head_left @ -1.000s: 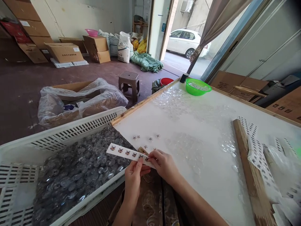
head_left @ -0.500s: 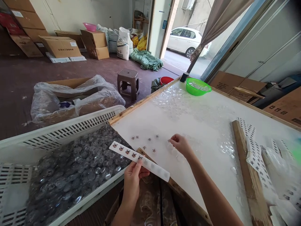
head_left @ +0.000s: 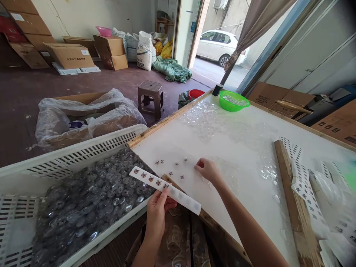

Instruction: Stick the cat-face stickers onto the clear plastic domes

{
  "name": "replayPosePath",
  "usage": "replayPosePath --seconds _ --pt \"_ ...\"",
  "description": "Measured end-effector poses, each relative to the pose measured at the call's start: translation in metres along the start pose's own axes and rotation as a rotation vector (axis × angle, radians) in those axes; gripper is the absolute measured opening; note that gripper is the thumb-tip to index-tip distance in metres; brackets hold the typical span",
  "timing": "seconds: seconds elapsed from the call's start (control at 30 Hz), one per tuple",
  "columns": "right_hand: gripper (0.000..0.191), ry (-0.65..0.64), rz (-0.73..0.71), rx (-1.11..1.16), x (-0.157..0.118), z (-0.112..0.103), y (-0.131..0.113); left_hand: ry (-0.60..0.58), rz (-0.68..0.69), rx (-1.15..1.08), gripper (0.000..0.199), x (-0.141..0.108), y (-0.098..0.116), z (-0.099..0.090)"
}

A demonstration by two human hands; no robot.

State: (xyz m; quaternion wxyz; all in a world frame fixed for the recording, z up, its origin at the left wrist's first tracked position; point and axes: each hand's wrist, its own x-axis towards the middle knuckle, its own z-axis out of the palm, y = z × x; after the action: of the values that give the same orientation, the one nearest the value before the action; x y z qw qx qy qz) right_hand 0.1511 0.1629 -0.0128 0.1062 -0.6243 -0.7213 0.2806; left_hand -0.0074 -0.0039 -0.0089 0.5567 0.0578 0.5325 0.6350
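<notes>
Head view: left hand [head_left: 157,207] pinches a long, flat, white paper-like strip of cat-face stickers [head_left: 174,193], thumb on top near its middle. Strip is held aloft at the near corner of the white wood-edged table [head_left: 164,144]; long axis slants upper left to lower right, printed end pointing out over the white slotted plastic crate [head_left: 111,230], bare end toward the table's near edge, cat ears upward. Right hand [head_left: 208,168], fingertips bunched at a small dark-marked piece [head_left: 195,167] on or just above the tabletop; gripped or merely pressed, cannot tell. Step in hand, probably: placing that piece. Next move likely calls for careful alignment and a clean release.
</notes>
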Motion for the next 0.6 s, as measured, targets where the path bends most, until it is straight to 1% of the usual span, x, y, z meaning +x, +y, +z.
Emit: replayPosePath --seconds 0.2,0.27,0.37,0.43,0.5,0.53,0.6 --pt "0.005 0.037 -0.093 -0.055 -0.004 0.020 -0.014 -0.010 0.016 0.004 0.034 0.001 -0.005 0.000" --pt "0.012 0.053 -0.107 -0.046 -0.005 0.022 -0.018 -0.018 0.015 0.010 0.034 -0.001 -0.005 0.000" --pt "0.026 0.065 -0.093 0.014 -0.009 0.019 -0.023 -0.059 0.006 0.022 0.040 -0.005 -0.002 0.001" --pt "0.021 0.104 -0.109 0.040 -0.019 0.016 -0.028 -0.074 0.012 0.031 0.046 -0.007 -0.002 0.002" --pt "0.013 0.116 -0.175 0.103 -0.035 0.014 -0.035 -0.073 0.033 0.041 0.050 -0.008 -0.004 0.002" --pt "0.013 0.071 -0.224 0.167 -0.045 0.013 -0.040 -0.076 0.044 0.051 0.050 -0.008 -0.006 0.003" --pt "0.014 -0.094 -0.321 0.315 -0.065 0.013 -0.049 -0.093 0.070 0.074 0.046 -0.006 -0.011 0.002"
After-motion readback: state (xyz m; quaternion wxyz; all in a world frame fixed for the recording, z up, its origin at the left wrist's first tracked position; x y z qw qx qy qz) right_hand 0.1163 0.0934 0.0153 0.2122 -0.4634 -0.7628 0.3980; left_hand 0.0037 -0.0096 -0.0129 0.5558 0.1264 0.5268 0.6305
